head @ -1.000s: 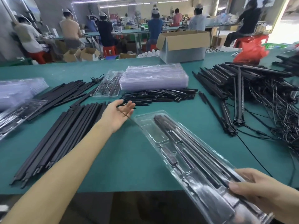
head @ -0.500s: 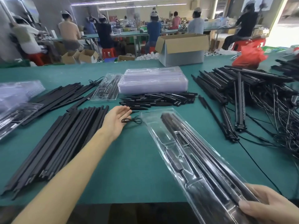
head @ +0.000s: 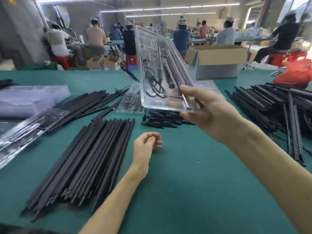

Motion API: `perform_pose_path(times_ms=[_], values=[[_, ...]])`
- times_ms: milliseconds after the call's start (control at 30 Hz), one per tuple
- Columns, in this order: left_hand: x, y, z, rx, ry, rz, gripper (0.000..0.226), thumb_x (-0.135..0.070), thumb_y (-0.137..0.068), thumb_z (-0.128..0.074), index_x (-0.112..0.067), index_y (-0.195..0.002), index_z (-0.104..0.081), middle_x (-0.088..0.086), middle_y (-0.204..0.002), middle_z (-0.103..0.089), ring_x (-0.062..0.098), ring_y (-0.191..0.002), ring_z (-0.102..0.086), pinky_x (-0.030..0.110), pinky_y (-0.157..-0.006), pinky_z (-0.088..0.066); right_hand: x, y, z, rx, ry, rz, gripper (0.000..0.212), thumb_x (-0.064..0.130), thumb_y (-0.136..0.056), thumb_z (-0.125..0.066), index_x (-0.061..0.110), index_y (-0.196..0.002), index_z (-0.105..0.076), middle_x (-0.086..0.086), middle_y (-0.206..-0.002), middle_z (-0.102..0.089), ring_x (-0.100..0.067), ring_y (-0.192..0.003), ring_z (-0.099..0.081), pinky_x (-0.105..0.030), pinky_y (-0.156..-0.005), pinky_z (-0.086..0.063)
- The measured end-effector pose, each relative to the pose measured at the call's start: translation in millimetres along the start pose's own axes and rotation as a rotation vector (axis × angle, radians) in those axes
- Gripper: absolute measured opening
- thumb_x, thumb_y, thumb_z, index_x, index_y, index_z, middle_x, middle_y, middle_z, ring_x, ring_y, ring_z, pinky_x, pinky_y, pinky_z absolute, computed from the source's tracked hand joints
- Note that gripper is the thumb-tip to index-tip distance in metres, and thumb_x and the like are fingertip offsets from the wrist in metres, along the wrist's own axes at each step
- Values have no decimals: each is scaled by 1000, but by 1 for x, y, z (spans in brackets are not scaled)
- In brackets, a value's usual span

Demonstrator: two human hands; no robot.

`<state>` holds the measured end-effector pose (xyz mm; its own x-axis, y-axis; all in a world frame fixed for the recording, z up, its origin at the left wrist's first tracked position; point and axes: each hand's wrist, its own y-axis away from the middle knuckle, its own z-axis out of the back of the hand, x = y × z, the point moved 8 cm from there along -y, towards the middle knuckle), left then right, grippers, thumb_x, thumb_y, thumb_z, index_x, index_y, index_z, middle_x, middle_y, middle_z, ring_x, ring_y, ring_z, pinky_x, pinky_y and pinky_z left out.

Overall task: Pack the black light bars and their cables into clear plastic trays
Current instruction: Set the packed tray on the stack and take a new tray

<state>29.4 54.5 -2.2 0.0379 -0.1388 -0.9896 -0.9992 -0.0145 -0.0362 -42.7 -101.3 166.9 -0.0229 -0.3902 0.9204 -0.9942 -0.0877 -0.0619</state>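
My right hand [head: 209, 114] grips the near end of a clear plastic tray [head: 157, 68] and holds it raised, tilted up and away over the table. Black light bars and a coiled cable lie inside the tray. My left hand [head: 146, 144] rests on the green table [head: 185, 183] with its fingers loosely curled and nothing in it. A row of loose black light bars [head: 87, 159] lies just left of that hand. A stack of short black parts [head: 162, 119] sits beyond it, under the raised tray.
A pile of light bars with cables [head: 273, 105] fills the right side. Filled trays [head: 28, 127] and a tray stack [head: 30, 98] lie at the left, another tray [head: 130, 102] at the centre back. An open cardboard box [head: 217, 61] stands behind. People work at far tables.
My right hand lifted the tray from the table and swung its far end upward. My left hand drew back toward me and its fingers curled; the small cable it reached for is now out of sight.
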Motion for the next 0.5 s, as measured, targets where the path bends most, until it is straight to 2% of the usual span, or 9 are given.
perform_pose_path(times_ms=[67, 133, 200, 267, 300, 400, 500], values=[[0, -1, -5, 47, -77, -13, 26, 4, -98, -45, -5, -92, -69, -1, -82, -74, 12, -71, -67, 24, -67, -56, 4, -46, -19, 15, -51, -6, 21, 17, -93, -67, 12, -77, -78, -3, -91, -70, -23, -86, -69, -15, -36, -41], [0, -2, -7, 74, -106, -7, 26, 4, -97, -45, -5, -91, -69, -3, -81, -74, 11, -70, -66, 23, -63, -54, 4, -90, -36, 45, -95, -24, 18, 14, -97, -62, 6, -84, -70, -5, -87, -73, -29, -90, -74, -14, -32, -36], [0, -2, -8, 86, -121, 0, 26, 3, -96, -45, -5, -90, -68, -2, -82, -73, 10, -69, -65, 22, -61, -53, 4, -129, -46, 48, -130, -23, 13, 12, -98, -61, 2, -92, -65, -11, -94, -74, -32, -93, -74, -15, -34, -39], [-2, -1, -7, 94, -130, 7, 25, 3, -96, -45, -6, -89, -68, -1, -84, -74, 10, -70, -66, 22, -61, -52, 1, -163, -51, 13, -110, -15, 14, 15, -96, -65, 1, -95, -68, -15, -106, -71, -32, -99, -72, -17, -38, -44], [-3, -1, -8, 96, -128, 3, 25, 3, -95, -46, -7, -89, -68, 0, -85, -73, 10, -70, -66, 22, -61, -52, -1, -179, -52, -6, -95, -5, 16, 17, -95, -67, 1, -95, -70, -14, -105, -70, -29, -92, -71, -17, -40, -47], [-4, 0, -8, 97, -113, 7, 26, 3, -94, -47, -9, -87, -68, 2, -86, -73, 10, -70, -66, 22, -62, -51, -10, -219, -57, -35, -59, 33, 21, 21, -93, -71, 2, -100, -71, -2, -82, -64, -12, -64, -57, -20, -46, -49], [-4, -1, -7, 86, -79, 13, 26, 3, -95, -47, -8, -87, -69, 3, -86, -72, 11, -70, -67, 22, -62, -50, -37, -252, -56, -45, -12, -8, 27, 25, -89, -74, 0, -96, -69, -2, -86, -59, -9, -57, -58, -23, -48, -52]])
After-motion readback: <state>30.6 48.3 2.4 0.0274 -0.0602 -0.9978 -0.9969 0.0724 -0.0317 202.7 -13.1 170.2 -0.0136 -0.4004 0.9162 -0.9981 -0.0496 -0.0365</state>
